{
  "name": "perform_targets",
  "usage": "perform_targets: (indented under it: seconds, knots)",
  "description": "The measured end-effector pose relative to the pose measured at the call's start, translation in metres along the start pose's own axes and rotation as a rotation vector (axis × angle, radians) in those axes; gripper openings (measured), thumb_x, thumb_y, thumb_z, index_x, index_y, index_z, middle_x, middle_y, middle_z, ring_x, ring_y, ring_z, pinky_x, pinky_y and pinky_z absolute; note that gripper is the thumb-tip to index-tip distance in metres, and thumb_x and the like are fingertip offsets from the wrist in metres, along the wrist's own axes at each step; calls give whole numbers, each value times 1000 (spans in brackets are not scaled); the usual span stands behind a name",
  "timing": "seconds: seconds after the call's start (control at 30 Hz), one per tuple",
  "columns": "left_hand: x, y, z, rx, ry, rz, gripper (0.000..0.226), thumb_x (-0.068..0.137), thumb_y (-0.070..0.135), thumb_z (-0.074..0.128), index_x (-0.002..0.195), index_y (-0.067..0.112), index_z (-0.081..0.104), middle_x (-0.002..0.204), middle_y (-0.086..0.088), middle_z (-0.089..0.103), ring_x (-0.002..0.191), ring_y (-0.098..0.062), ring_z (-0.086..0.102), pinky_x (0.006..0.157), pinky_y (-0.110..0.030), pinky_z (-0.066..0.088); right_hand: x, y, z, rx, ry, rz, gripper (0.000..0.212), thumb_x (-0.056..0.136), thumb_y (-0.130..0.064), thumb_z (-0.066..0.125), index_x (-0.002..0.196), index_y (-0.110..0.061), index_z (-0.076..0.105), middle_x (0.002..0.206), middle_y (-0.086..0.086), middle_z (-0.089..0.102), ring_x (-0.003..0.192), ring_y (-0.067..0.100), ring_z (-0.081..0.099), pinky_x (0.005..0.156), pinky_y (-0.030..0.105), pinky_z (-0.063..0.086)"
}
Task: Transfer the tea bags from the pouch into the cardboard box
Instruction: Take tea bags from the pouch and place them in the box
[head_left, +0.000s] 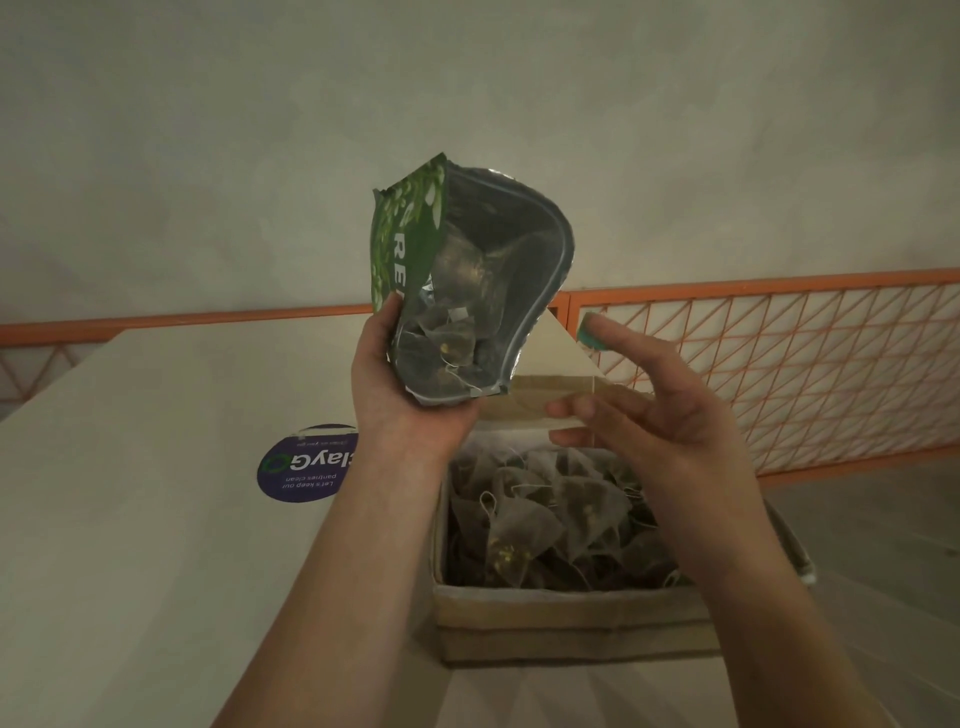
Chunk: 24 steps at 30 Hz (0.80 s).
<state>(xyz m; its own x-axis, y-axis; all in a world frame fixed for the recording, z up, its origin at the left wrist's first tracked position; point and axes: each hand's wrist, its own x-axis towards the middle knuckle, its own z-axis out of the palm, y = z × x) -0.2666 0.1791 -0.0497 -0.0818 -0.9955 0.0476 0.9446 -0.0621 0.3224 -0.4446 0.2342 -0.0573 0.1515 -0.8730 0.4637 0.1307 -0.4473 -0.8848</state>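
Tea bags (540, 512), light, soft mesh pyramids, mostly fill the cardboard box (566, 618) at lower centre. My left hand (400, 395) grips the crinkly green foil pouch (467, 270) by its base; my right hand (660, 415) is spread, empty.

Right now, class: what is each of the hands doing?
Left hand: grips the pouch.
Right hand: open, fingers spread, holding nothing.
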Motion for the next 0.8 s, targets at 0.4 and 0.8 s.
perform_targets:
  seconds: [0.4,0.8]
  knots:
    - [-8,-1,8,-11,-39,-8,47,87,35,60,130,16,66,137,-14,63,110,-36,65,79,-49,61,-6,16,11,-976,-506,157,20,72,-56,73,86,-42,72,78,-24,61,84,-13,53,69,10,36]
    - [-3,0,5,54,-48,-14,53,94,43,55,139,16,61,141,-12,61,121,-32,63,87,-44,60,8,5,43,-785,276,-362,20,81,-45,66,93,-29,68,94,-9,51,94,14,49,82,35,45]
